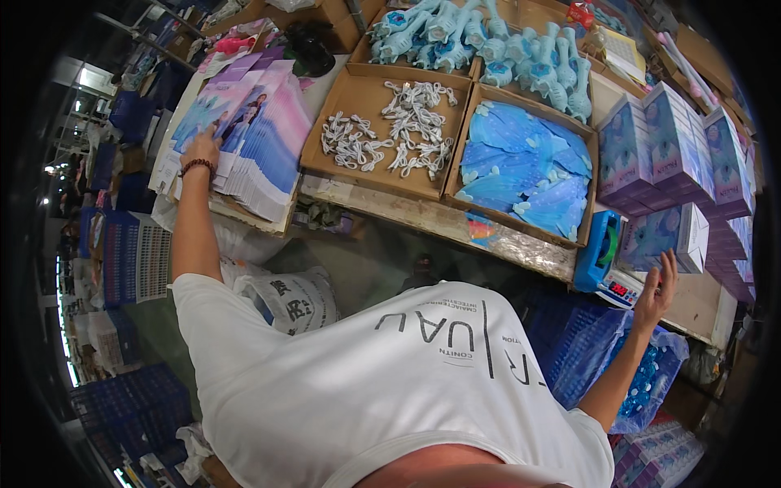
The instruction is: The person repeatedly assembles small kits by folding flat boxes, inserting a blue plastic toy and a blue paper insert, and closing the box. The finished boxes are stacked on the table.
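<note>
The left hand (202, 149) lies on a big fanned pile of flat pink, purple and blue card boxes (272, 150). One finger points out over the pile, but I cannot tell if the hand is pinching any card.

The right hand (657, 294) has its fingers up and a bit apart. It is right by the low edge of a purple and blue card box with a white end (663, 236). It does not look closed on the box, and I cannot tell if the fingertips touch it. That box is by a blue scale with red lit numbers (598, 252), on the right side of the worktop (691, 307). I cannot tell if it sits on the scale.

Some of the work looks done: a tall stack of purple and blue boxes (669, 134) stands behind the scale, all in box shape.

A lot seems left. The flat pile is thick. The brown card tray (381, 180) has many looped white cords (419, 106). Next to it lie shiny blue sheets with pale spots (529, 154), and behind are many light blue plastic pieces (447, 28).
</note>
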### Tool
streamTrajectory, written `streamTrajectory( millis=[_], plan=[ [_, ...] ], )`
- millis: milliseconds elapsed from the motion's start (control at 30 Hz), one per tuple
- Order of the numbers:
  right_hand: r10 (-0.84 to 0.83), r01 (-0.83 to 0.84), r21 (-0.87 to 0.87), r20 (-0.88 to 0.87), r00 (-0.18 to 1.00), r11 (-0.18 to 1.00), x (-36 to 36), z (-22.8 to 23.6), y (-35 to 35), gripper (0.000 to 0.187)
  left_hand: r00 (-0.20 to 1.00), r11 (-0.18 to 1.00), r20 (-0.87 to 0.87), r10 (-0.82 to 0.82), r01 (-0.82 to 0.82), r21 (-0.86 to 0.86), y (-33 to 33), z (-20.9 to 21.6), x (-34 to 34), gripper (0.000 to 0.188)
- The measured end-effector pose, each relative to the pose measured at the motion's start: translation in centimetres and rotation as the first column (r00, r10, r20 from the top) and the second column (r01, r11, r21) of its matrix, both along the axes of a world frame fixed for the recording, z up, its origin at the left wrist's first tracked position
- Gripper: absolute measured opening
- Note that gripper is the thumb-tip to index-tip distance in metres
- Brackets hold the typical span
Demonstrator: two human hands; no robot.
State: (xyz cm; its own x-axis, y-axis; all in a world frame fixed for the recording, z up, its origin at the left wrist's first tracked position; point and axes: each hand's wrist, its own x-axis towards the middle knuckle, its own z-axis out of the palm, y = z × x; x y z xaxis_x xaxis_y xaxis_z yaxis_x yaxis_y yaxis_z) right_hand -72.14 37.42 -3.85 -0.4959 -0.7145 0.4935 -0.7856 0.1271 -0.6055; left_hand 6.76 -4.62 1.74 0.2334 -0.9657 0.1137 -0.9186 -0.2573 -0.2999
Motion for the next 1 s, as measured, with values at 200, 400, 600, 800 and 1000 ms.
streamTrajectory(
  millis=[200, 400, 600, 800, 1000],
  plan=[
    [0.089, -0.086, -0.060, 0.058, 0.994, 0.994, 5.4, -1.8, -2.3, 0.024, 0.948, 0.818, 0.095, -0.302, 0.309, -0.484, 1.5, 10.9, -9.5, 0.030],
    [0.329, -0.373, 0.041, 0.387, 0.861, 0.927, 15.5, -7.9, -5.0, 0.039, 0.113, 0.272, -0.316, -0.942, 0.809, -0.521, 12.2, 0.6, -31.5, 0.032],
    [0.162, -0.387, 0.137, 0.746, 0.645, 0.912, 19.0, -13.0, -5.3, 0.065, 0.043, 0.207, -0.621, -0.783, 0.959, -0.194, 17.0, -9.7, -39.1, 0.019],
    [-0.027, -0.253, 0.357, 0.623, 0.781, 0.899, 17.9, -13.5, -6.2, 0.043, 0.170, 0.133, -0.652, -0.739, 0.985, 0.107, 18.6, -12.2, -41.3, 0.070],
    [0.006, -0.243, 0.640, 0.350, 0.937, 0.729, 18.8, -17.2, -5.2, 0.034, 0.262, 0.107, -0.424, -0.867, 0.929, 0.355, 20.3, -16.6, -43.3, 0.096]
  ],
)
